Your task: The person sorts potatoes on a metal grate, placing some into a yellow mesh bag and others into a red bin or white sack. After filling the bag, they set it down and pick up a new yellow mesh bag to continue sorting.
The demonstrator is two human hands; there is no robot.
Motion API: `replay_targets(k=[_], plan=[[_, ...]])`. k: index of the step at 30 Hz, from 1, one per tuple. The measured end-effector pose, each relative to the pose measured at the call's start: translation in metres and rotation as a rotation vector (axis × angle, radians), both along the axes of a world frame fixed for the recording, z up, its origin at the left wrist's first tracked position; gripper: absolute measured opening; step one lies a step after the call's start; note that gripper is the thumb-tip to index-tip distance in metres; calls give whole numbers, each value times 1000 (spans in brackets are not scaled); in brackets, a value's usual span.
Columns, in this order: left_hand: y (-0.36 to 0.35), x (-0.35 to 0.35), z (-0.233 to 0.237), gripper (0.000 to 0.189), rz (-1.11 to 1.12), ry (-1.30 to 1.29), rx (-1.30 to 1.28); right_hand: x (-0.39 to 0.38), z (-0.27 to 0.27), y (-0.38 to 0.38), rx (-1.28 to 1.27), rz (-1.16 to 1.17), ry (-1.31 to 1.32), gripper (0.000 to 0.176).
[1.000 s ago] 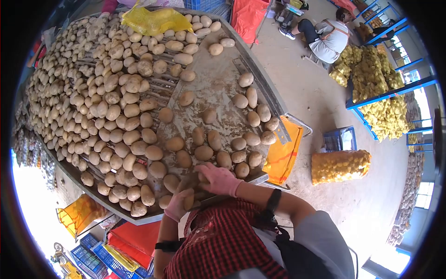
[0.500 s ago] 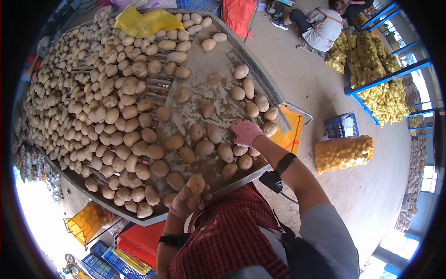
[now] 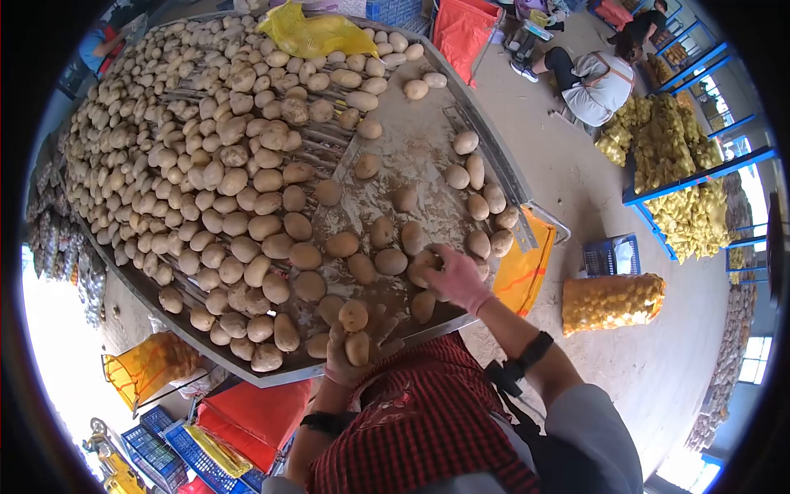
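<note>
My left hand (image 3: 341,362), near the front edge of the metal table, cradles a couple of potatoes (image 3: 355,316) against its palm and fingers. In a pink glove, my right hand (image 3: 461,280) has its fingers around another potato (image 3: 424,268) on the table's right part. Loose potatoes (image 3: 391,262) lie between and beyond the two hands. A dense heap of potatoes (image 3: 222,177) covers the left and far side of the sorting table (image 3: 411,136). Part of what the left hand holds is hidden by its fingers.
A yellow mesh bag (image 3: 317,34) lies on the far potatoes. An orange bag (image 3: 527,259) hangs at the table's right corner. On the floor stand a filled mesh sack (image 3: 613,303) and a blue crate (image 3: 613,255). A seated person (image 3: 599,86) is near stacked yellow sacks (image 3: 675,144).
My right hand has closed on a potato and moved slightly right and toward me. My left hand still holds its potatoes, its fingers more spread. The whole view has shifted a little.
</note>
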State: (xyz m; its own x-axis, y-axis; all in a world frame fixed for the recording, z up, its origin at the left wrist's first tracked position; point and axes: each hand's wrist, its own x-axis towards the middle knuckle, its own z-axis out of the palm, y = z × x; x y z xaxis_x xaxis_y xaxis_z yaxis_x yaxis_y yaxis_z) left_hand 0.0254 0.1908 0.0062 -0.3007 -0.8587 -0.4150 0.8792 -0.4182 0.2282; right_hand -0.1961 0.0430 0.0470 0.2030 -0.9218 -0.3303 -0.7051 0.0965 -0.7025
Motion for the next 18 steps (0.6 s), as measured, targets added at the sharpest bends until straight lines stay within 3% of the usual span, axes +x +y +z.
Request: replay_targets(k=[2, 4, 6, 8, 9, 10, 12, 13, 14, 18], plan=[[6, 1, 1, 66, 128, -47, -19, 47, 30, 29, -139, 25, -309, 46], [15, 5, -1, 63, 276, -79, -42, 80, 13, 69, -258, 209, -394, 55], [27, 12, -3, 60, 409, -90, -95, 96, 11, 93, -364, 476, -260, 66], [36, 15, 6, 59, 503, -119, -145, 108, 18, 100, -359, 608, -227, 65], [44, 11, 18, 61, 459, -515, -25, 112, 20, 104, -341, 741, -207, 63], [53, 16, 13, 61, 463, -506, -25, 116, 20, 107, -341, 747, -198, 63], [79, 41, -4, 63, 566, -1778, -205, 126, 17, 109, -396, 904, -351, 61], [90, 50, -3, 62, 575, -1758, 44, 127, 16, 108, -398, 917, -350, 61], [101, 61, 3, 62, 586, -1756, 54, 123, 14, 104, -393, 881, -233, 62], [150, 105, 28, 20, 1044, -2275, 261, 81, -16, 75, -503, 620, 230, 55]])
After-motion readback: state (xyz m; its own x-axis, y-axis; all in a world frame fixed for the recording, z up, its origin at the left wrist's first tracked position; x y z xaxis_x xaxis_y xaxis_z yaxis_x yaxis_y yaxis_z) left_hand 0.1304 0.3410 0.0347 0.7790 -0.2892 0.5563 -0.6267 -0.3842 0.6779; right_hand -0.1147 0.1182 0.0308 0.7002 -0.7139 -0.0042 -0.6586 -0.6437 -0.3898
